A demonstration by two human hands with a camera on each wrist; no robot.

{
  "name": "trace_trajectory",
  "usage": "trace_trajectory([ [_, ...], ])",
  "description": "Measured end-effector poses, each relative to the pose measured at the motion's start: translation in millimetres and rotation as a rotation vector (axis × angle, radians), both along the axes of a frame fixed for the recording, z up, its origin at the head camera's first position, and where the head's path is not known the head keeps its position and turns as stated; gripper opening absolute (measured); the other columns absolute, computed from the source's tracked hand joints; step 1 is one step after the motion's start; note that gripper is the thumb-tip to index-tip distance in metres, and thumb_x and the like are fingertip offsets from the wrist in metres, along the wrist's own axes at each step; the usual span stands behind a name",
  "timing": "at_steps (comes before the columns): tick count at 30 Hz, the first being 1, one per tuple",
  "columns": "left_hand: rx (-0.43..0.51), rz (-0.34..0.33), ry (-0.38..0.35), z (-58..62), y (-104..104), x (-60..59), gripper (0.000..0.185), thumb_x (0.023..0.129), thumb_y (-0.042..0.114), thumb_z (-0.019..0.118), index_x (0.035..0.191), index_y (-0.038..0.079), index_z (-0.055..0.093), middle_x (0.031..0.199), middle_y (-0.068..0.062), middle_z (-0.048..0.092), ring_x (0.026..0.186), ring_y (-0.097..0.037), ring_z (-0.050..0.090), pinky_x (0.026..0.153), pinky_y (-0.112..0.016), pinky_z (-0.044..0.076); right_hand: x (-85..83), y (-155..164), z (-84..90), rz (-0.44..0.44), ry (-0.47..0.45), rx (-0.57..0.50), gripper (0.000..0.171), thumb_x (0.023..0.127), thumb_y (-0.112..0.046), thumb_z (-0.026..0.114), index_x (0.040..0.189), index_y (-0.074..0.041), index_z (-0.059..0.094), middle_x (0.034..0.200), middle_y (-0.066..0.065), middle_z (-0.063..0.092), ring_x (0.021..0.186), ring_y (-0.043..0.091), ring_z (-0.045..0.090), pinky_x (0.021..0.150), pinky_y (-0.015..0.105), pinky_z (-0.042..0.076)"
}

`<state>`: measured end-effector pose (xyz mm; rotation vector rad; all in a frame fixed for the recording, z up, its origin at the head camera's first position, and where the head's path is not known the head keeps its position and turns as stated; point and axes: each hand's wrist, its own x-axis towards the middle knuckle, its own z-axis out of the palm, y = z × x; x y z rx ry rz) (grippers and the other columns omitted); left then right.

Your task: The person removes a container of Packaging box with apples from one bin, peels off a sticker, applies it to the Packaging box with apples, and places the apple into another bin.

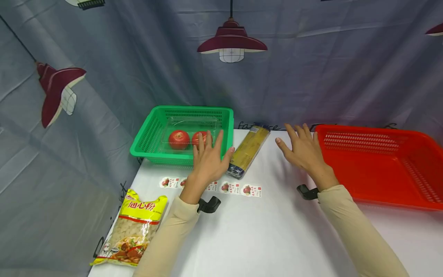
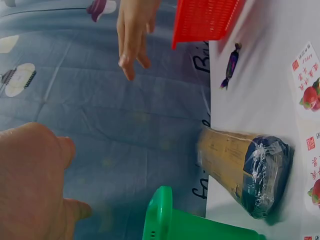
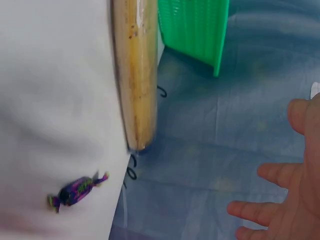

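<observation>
The pasta packet [image 1: 248, 152] lies just right of the green basket [image 1: 164, 158]. Our hands hover empty, fingers spread: left hand [image 1: 207, 161] by the basket's near right corner, right hand [image 1: 306, 154] well right of the basket. High wrists, we judge, best clear its rim.

Passage lies above the wrapped candy [image 3: 76, 191], but the long packet [image 1: 250, 151] and red basket [image 1: 360, 167] obstruct either side.

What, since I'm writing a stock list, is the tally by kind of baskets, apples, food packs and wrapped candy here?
Green basket and red basket: 2
Left apple and right apple: 2
Yellow food bag and pasta pack: 2
Wrapped candy: 1
Total: 7
</observation>
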<state>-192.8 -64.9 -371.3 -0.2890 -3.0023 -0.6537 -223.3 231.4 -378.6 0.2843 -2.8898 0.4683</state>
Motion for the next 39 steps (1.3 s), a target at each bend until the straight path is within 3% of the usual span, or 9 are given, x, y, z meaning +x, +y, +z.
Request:
trace_trajectory([
  [7,0.028,0.002,0.043,0.7,-5.0,15.3,0.072,0.099,0.064,0.026,0.159,0.028,0.01,0.161,-0.02,0.009,0.145,-0.038,-0.014,0.112,-0.063,0.006,-4.3,-12.5,-2.1,0.027,0.029,0.003,0.071,0.1,-0.055,0.041,0.151,-0.005,0.034,0.146,0.03,0.035,0.14,0.052,0.017,0.107,0.071,0.004],
  [14,0.157,0.028,0.193,0.2,-12.0,23.9,0.063,0.102,0.05,0.041,0.156,0.02,0.027,0.152,-0.017,0.035,0.144,-0.041,0.017,0.107,-0.061,0.023,-7.2,-25.0,-0.6,0.053,0.017,-0.018,0.069,0.1,-0.055,0.04,0.15,-0.007,0.036,0.146,0.028,0.035,0.141,0.051,0.016,0.108,0.069,0.002],
  [19,0.259,0.073,0.281,-1.7,-18.8,24.8,0.054,0.102,0.039,0.046,0.15,0.014,0.039,0.141,-0.014,0.048,0.129,-0.035,0.042,0.098,-0.054,0.036,-8.3,-32.2,-0.7,0.064,0.001,-0.027,0.07,0.1,-0.056,0.039,0.151,-0.008,0.035,0.147,0.028,0.034,0.142,0.05,0.014,0.109,0.068,0.001],
  [24,0.306,0.112,0.326,-3.8,-24.3,25.9,0.047,0.101,0.034,0.047,0.142,0.009,0.049,0.123,-0.015,0.058,0.105,-0.032,0.053,0.085,-0.048,0.043,-8.3,-37.5,-0.2,0.07,-0.012,-0.035,0.071,0.1,-0.057,0.039,0.152,-0.009,0.034,0.148,0.027,0.033,0.143,0.049,0.013,0.109,0.067,-0.001],
  [32,0.323,0.172,0.239,-10.3,-31.4,28.7,0.037,0.101,0.035,0.047,0.125,0.011,0.061,0.092,-0.004,0.06,0.079,-0.023,0.056,0.063,-0.042,0.045,-8.3,-44.0,-1.4,0.076,-0.029,-0.042,0.072,0.099,-0.059,0.039,0.152,-0.011,0.034,0.147,0.025,0.035,0.144,0.047,0.012,0.109,0.067,0.0],
  [39,0.407,0.234,0.141,-16.9,-39.9,27.1,0.032,0.102,0.034,0.046,0.104,0.011,0.068,0.065,0.001,0.053,0.054,-0.018,0.047,0.045,-0.033,0.034,-7.4,-48.9,-2.6,0.086,-0.039,-0.043,0.071,0.1,-0.057,0.04,0.153,-0.011,0.032,0.148,0.026,0.034,0.144,0.047,0.012,0.109,0.067,0.0],
])
